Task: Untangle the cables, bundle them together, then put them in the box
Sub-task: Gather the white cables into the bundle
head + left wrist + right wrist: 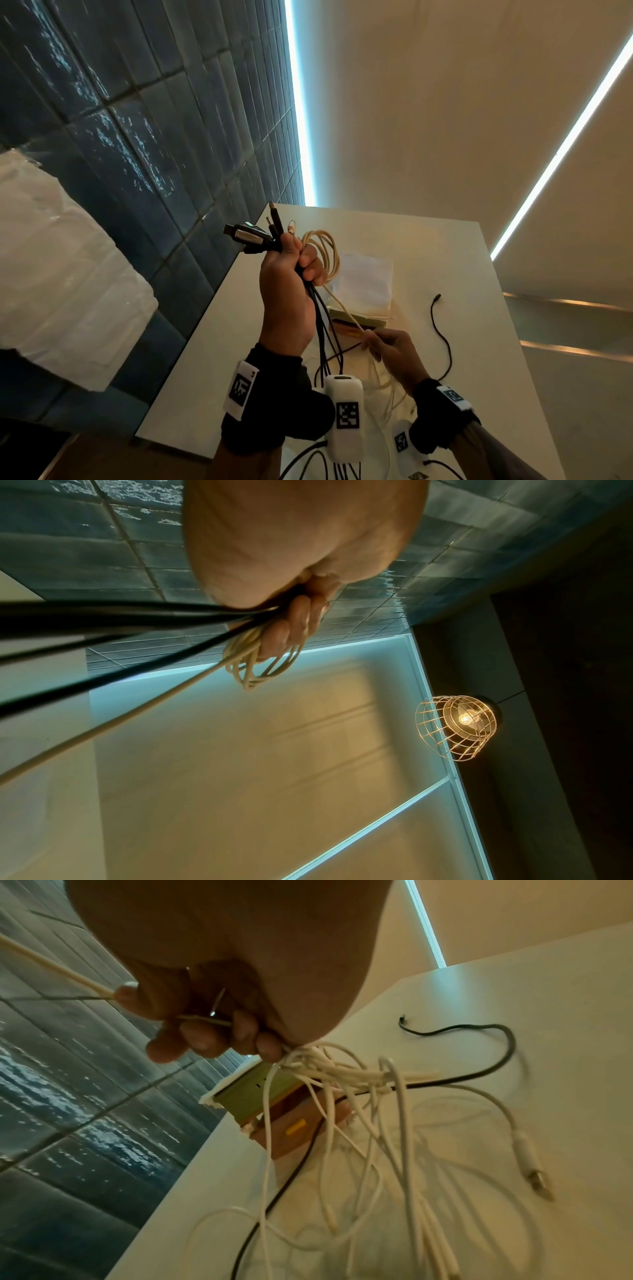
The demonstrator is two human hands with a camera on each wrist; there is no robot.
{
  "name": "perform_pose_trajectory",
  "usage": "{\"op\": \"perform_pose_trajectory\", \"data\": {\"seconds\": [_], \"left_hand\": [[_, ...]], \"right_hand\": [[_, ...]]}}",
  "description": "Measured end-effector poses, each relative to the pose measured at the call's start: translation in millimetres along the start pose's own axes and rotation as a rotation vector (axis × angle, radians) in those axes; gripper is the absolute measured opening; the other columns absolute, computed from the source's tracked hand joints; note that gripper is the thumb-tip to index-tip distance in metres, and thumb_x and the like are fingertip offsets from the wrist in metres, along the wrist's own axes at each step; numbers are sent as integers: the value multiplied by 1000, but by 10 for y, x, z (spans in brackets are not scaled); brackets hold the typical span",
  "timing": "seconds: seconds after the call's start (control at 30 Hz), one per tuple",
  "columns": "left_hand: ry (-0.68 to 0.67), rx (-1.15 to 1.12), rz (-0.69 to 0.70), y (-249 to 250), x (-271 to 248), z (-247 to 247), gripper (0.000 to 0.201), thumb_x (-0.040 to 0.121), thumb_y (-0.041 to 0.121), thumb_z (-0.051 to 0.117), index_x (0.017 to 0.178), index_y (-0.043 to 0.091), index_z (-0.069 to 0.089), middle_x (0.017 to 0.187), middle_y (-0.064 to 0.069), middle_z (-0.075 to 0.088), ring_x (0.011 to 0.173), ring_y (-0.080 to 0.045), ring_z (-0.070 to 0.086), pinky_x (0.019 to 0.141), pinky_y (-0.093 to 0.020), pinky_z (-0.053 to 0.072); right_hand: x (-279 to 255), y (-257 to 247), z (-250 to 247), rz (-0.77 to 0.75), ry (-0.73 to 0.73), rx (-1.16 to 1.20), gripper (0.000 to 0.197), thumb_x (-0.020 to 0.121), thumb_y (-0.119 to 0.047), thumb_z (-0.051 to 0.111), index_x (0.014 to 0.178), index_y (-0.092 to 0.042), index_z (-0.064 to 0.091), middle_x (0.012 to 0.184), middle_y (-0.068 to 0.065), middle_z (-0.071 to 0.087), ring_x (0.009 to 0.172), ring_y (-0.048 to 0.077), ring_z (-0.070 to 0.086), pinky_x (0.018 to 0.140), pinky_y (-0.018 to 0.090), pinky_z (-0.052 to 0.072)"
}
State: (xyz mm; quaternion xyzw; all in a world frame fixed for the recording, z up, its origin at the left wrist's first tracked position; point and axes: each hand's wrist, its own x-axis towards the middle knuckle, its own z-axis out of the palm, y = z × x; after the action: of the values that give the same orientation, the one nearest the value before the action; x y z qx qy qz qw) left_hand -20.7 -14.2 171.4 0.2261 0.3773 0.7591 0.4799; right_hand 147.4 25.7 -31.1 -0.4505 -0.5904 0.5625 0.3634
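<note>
home or café interior | blue tiled wall | caged pendant lamp

The head view looks forward and down from behind both wrists onto the white table, while each wrist view looks close along its own palm, all three sharing the cream cable and the blue tiled wall.

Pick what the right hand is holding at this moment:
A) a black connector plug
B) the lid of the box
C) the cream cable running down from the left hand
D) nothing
C: the right hand pinches the cream cable, which runs taut up to the coil gripped in the left hand alongside the black cables.
</note>
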Motion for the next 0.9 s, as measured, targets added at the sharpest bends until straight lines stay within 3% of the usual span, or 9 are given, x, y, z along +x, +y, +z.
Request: {"op": "perform_pose_trajectory", "data": {"seconds": [0.13,0.27,0.37,0.47,0.6,0.7,0.77,0.9], "left_hand": [[20,48,-22,-67,10,-37,31,105,20,33,75,16,40,58,5,35,46,-7,29,47,-24,25],[58,167,-67,-210,43,-104,36,106,21,31,70,16,37,56,5,36,45,-8,30,46,-25,25],[90,206,-111,-322,53,-131,38,105,19,31,69,15,37,56,2,38,44,-11,32,45,-27,25],[141,271,-161,-414,51,-109,39,105,21,32,68,13,41,56,-1,43,45,-14,35,46,-28,27],[191,389,-238,-485,59,-87,39,105,26,36,77,8,55,56,-1,62,53,-16,52,49,-28,37],[176,385,-248,-470,45,-61,42,104,26,36,79,6,63,61,-2,69,60,-17,58,58,-31,43],[160,288,-244,-436,33,-50,39,104,24,38,78,6,60,58,-2,65,58,-17,57,62,-33,45],[74,136,-236,-398,0,-19,30,104,22,36,81,8,50,60,-5,48,53,-17,49,59,-32,44]], "right_hand": [[48,85,-29,62,69,-28,31,93,-15,62,64,-9,70,55,-5,52,55,9,43,59,26,36],[146,-130,-31,43,224,79,26,86,-25,67,71,-4,66,65,4,58,66,18,53,62,33,42],[165,-575,4,-74,232,159,20,90,-14,65,77,2,66,54,-5,50,54,11,43,52,24,36],[131,-940,66,-209,184,262,16,90,-6,63,80,5,64,55,0,42,54,14,33,49,22,29],[-4,-1192,172,-323,64,287,14,90,-8,64,81,3,67,62,-4,55,58,11,43,57,20,38],[-70,-1254,199,-342,-20,302,14,87,-11,65,80,0,69,66,-3,62,60,10,49,59,20,41],[-86,-1222,194,-312,-69,296,15,88,-10,64,80,2,69,67,-2,63,61,8,52,60,19,43],[-85,-1036,187,-263,-118,284,20,88,-16,66,78,-1,72,69,10,59,64,17,50,62,23,43]]}}
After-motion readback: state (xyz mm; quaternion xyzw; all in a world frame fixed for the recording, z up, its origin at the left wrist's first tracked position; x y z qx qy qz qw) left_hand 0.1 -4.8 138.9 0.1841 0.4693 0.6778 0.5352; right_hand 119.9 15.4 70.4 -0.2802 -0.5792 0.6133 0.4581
